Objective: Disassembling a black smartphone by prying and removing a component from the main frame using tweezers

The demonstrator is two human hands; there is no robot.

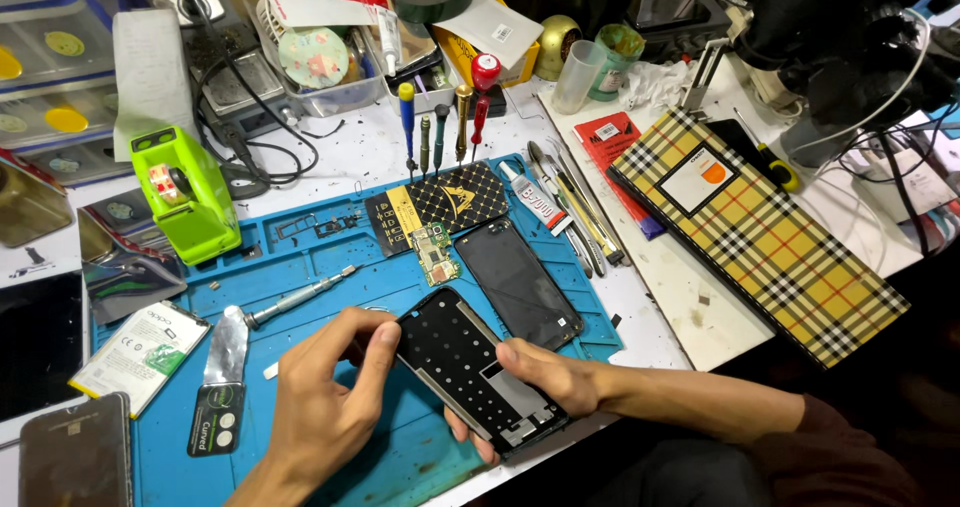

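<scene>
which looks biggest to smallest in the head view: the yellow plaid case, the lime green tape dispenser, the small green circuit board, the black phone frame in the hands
1. Yellow plaid case
2. Black perforated phone frame, though it sits nearest the camera, so its lead over the dispenser is unsure
3. Lime green tape dispenser
4. Small green circuit board

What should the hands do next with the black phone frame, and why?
Probably fit the small green circuit board in. The phone frame is held by the left hand and right hand, and its inside looks bare, while the board lies loose on the blue mat.
</scene>
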